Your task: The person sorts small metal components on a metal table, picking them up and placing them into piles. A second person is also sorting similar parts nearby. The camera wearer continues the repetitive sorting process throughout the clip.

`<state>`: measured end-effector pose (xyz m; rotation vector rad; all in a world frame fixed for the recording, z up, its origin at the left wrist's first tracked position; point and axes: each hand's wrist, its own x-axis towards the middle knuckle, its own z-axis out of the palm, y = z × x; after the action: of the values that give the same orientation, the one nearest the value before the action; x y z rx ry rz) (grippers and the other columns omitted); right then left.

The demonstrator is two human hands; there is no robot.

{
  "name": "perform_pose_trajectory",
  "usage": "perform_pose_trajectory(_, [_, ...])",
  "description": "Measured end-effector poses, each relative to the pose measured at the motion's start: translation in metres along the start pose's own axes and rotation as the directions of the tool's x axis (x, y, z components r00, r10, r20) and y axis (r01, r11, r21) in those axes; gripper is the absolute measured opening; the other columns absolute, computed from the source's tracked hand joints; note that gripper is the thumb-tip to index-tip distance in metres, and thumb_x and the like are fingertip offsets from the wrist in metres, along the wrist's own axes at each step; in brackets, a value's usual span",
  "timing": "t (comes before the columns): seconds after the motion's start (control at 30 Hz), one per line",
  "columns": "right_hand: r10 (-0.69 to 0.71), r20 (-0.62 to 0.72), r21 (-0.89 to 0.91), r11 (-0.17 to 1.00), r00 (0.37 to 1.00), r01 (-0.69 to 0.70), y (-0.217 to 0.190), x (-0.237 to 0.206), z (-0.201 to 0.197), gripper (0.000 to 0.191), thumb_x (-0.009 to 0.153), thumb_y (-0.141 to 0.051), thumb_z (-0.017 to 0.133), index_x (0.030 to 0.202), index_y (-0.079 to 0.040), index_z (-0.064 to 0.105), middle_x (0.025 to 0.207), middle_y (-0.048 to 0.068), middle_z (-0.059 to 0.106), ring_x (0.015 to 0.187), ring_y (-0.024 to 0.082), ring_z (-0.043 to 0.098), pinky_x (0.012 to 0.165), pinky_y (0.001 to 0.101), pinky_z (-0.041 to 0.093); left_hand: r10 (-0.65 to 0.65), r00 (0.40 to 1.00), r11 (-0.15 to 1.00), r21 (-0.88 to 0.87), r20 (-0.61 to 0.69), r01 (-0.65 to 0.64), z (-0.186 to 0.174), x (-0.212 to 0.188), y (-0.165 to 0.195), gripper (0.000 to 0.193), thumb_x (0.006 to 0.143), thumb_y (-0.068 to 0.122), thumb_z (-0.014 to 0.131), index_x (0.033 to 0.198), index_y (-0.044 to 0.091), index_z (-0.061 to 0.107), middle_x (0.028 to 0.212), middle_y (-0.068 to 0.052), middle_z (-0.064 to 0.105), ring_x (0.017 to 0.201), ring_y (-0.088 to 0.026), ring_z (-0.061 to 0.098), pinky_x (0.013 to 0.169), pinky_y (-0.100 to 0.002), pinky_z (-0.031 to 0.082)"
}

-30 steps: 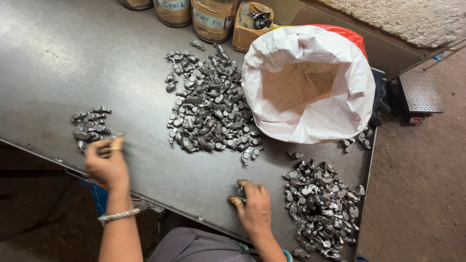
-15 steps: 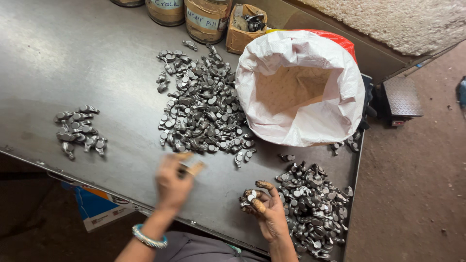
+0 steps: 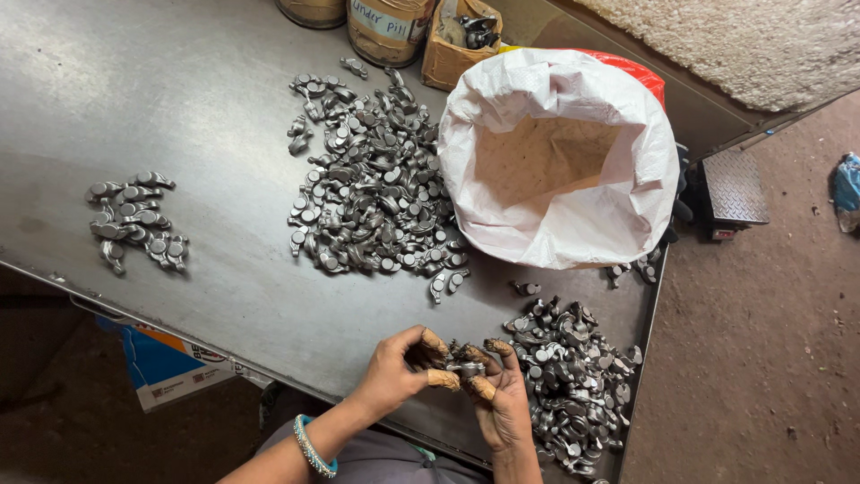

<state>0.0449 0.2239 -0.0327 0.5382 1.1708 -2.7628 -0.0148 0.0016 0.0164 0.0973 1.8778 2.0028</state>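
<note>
The left hand (image 3: pixel 391 375) has swung back from the far small pile (image 3: pixel 134 220) and now meets the right hand (image 3: pixel 502 399) at the near edge of the steel table (image 3: pixel 179 108). Behind sit the open white sack (image 3: pixel 560 161) and the big middle heap (image 3: pixel 372 184). Both hands pinch one small metal part (image 3: pixel 466 367) between their fingertips, just beside the right-hand heap (image 3: pixel 569 381).
</note>
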Motion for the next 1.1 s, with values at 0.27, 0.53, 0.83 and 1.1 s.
perform_pose_trajectory(0.27, [-0.548,0.11,-0.816,0.426,0.829,0.39,-0.049,-0.022,0.025,0.03,0.089,0.009,0.063,0.115,-0.004,0.071,0.12,0.012,0.073,0.111,0.022,0.07,0.1,0.0333,0.057,0.277,0.936,0.872,0.466,-0.217,-0.15,-0.046,0.015,0.022,0.058,0.058,0.035,0.098,0.103,0.009,0.072,0.102,-0.007,0.071,0.095,-0.023,0.065,0.084,-0.039,0.054])
perform_pose_trajectory(0.53, [-0.732,0.268,-0.877,-0.455,0.627,-0.157,-0.119,-0.019,0.036,0.032,0.081,0.008,0.067,0.11,-0.006,0.074,0.116,0.013,0.072,0.116,0.033,0.061,0.104,0.0448,0.047,0.194,0.887,0.504,0.818,-0.42,0.277,-0.15,0.054,0.067,0.12,0.037,0.031,0.102,0.145,0.03,0.051,0.163,-0.012,0.024,0.132,-0.047,0.035,0.104,-0.062,0.04])
perform_pose_trajectory(0.83, [-0.32,0.543,-0.84,-0.22,0.776,0.497,-0.025,0.07,0.119,0.042,0.073,0.007,0.068,0.111,-0.01,0.074,0.125,0.006,0.07,0.122,0.03,0.058,0.105,0.0387,0.045,0.058,0.936,0.403,0.866,-0.348,0.296,-0.153,0.079,0.061,0.109,0.046,0.01,0.099,0.142,0.035,0.053,0.163,-0.009,0.03,0.126,-0.049,0.041,0.102,-0.05,0.051])
perform_pose_trajectory(1.1, [-0.238,0.545,-0.808,-0.404,0.804,0.428,-0.001,0.058,0.112,0.035,0.074,0.004,0.07,0.104,-0.014,0.075,0.11,0.004,0.067,0.107,0.028,0.059,0.09,0.0417,0.048,0.003,0.946,0.49,0.826,-0.323,0.28,-0.143,0.061,0.055,0.109,0.041,0.014,0.103,0.138,0.028,0.054,0.155,-0.014,0.032,0.122,-0.052,0.045,0.102,-0.052,0.049])
